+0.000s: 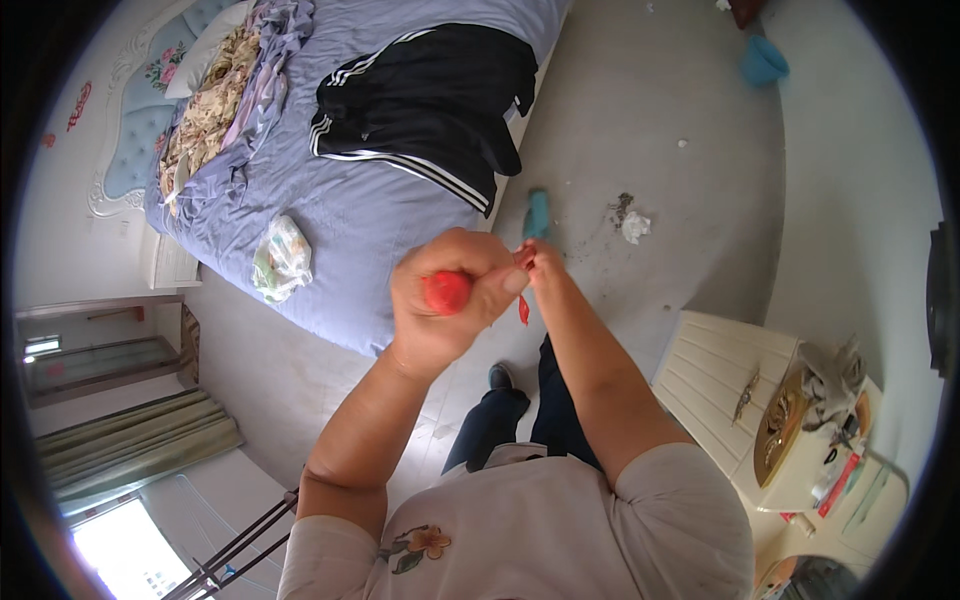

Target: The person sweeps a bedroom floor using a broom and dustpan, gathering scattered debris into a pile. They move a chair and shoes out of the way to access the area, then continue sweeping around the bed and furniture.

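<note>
My left hand [454, 289] is wrapped around the top of a long handle with a red end [448, 292]. Lower down, my right hand [541, 262] grips what looks like the same handle, mostly hidden by my hands. A loose red strip [523, 310] hangs below the right hand. Just beyond my hands, close to the bed's edge, a blurred teal head [536, 215], likely of a broom, is at the floor. To its right lie a small heap of dark dirt [622, 208] and a crumpled white tissue [636, 227].
A bed with a lilac sheet [352, 247] bears a black striped garment [427, 105] and a plastic bag [283, 259]. A cream cabinet [720, 367] stands at right, cluttered on top. Farther off are a blue bin [763, 61] and a small white scrap [682, 142] on the floor.
</note>
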`<action>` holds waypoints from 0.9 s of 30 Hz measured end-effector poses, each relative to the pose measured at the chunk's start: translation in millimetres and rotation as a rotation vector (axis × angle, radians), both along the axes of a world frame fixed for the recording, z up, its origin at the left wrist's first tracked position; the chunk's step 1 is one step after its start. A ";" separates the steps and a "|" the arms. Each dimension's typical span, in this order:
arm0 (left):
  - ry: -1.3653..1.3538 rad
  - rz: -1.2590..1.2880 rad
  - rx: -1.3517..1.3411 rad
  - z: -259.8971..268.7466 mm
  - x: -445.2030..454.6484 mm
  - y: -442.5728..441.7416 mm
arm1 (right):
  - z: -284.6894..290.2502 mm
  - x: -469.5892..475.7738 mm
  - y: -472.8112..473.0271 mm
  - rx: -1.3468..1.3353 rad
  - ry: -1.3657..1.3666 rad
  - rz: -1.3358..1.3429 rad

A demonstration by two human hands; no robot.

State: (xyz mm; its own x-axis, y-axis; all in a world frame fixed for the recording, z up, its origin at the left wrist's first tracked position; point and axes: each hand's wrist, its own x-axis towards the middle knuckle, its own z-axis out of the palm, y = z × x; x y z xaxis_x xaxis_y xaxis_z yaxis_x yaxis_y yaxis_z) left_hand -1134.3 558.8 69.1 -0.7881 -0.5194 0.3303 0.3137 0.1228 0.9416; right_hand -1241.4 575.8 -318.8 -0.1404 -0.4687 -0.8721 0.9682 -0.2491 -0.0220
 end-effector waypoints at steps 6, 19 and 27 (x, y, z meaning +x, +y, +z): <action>0.115 -0.241 0.000 25.9 -47.2 -33.5 | 111.9 -71.1 10.7 -0.116 0.063 -0.157; -0.426 -0.037 0.085 26.1 -207.2 7.1 | 45.9 -33.5 2.8 -0.289 -0.393 0.104; -0.041 -0.332 -0.242 -8.9 -262.9 19.4 | 64.4 -208.4 -0.7 -0.146 -0.078 -0.380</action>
